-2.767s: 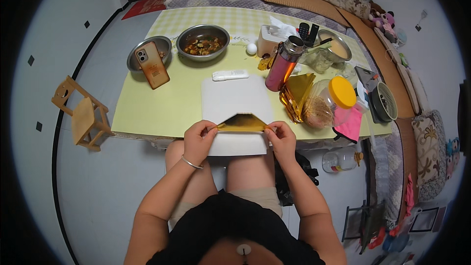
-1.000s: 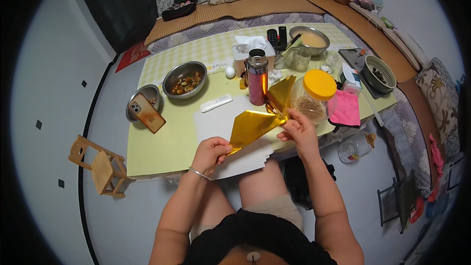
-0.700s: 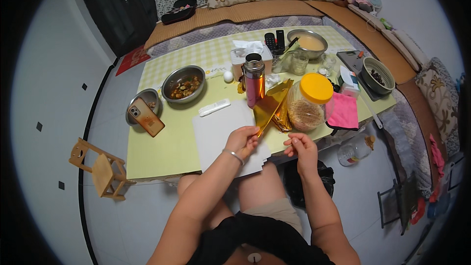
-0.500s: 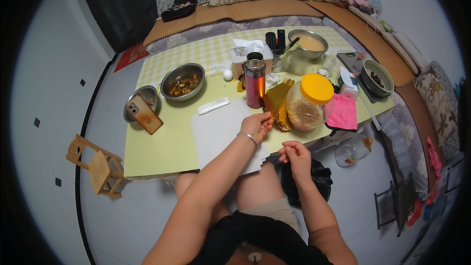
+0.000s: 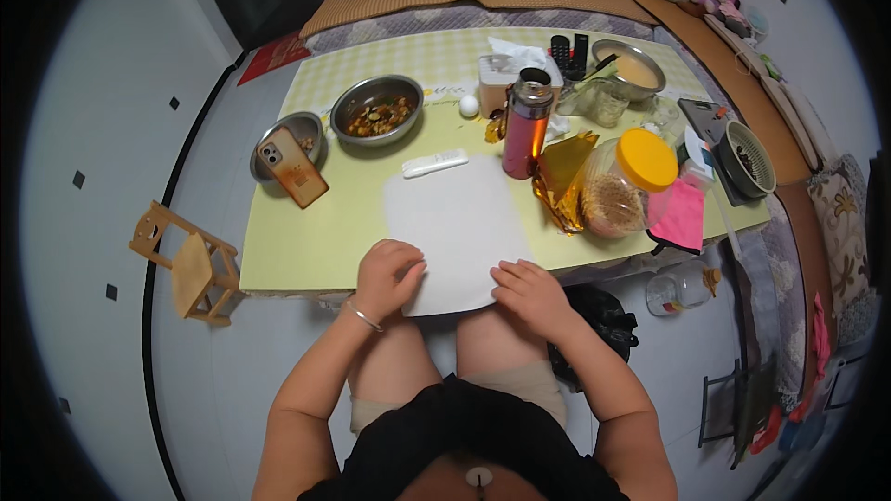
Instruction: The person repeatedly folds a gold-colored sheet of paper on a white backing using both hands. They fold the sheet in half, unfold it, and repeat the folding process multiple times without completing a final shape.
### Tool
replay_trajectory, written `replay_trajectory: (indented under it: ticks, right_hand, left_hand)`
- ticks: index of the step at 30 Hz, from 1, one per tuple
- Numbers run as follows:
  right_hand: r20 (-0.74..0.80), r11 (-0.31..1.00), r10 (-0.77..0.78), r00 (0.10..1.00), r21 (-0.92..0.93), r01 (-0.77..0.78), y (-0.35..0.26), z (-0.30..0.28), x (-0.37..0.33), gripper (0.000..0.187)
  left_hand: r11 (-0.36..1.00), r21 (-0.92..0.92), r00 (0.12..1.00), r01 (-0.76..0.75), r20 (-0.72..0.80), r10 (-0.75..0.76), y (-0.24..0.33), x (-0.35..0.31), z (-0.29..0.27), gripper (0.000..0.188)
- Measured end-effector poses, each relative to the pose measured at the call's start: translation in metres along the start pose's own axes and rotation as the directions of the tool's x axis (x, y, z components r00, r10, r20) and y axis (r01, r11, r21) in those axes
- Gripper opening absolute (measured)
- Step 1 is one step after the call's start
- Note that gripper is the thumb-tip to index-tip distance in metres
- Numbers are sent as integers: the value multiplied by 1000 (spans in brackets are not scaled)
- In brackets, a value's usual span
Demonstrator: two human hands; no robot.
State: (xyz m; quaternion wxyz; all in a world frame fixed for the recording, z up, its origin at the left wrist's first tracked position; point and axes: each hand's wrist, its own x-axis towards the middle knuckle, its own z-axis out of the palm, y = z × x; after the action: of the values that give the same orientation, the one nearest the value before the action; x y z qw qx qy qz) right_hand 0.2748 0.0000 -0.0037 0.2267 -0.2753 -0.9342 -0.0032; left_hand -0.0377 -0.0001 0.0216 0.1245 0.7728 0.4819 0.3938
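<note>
White paper sheets (image 5: pixel 457 223) lie at the front of the yellow-green table, slightly overhanging its near edge. My left hand (image 5: pixel 388 276), with a bracelet at the wrist, rests at their near left corner, fingers stretched and thumb apart. At the near right edge my right hand (image 5: pixel 534 297) touches the paper, its fingers laid toward the sheets. Neither hand is closed on anything. Just beyond the sheets lies a white, narrow wrapped item (image 5: pixel 434 163). To the right stand a shiny pink-orange thermos (image 5: pixel 526 125), a gold foil bag (image 5: pixel 562 181) and a yellow-lidded jar (image 5: pixel 626 186).
At the left are a metal bowl of food (image 5: pixel 377 111) and a phone (image 5: pixel 293 167) leaning on a smaller bowl. An egg (image 5: pixel 469 106) sits near a tissue box (image 5: pixel 492 83). A pink cloth (image 5: pixel 677 215) hangs over the right edge; a black bag (image 5: pixel 599 329) lies below.
My left hand has left the gold foil bag and come back to the paper's left corner. My right hand has moved onto the paper's right edge. The sheets' near edge looks more even.
</note>
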Motion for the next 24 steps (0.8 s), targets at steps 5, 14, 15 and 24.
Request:
replay_trajectory:
  ticks: [5, 14, 15, 24]
  right_hand:
    - [-132, 936, 247, 960, 290, -201, -1, -3, 12, 10]
    - [218, 436, 578, 787, 732, -523, 28, -1, 42, 24]
    - [238, 410, 609, 757, 722, -557, 34, 1, 38, 23]
    - [-145, 638, 747, 649, 433, -637, 37, 40, 60, 25]
  left_hand:
    - [995, -95, 987, -34, 153, 49, -11, -30, -29, 42]
    - [970, -166, 983, 177, -12, -182, -38, -29, 7, 17]
    - [951, -154, 961, 269, -29, -277, -40, -26, 11, 17]
    - [839, -89, 812, 537, -217, -542, -39, -7, 38, 27]
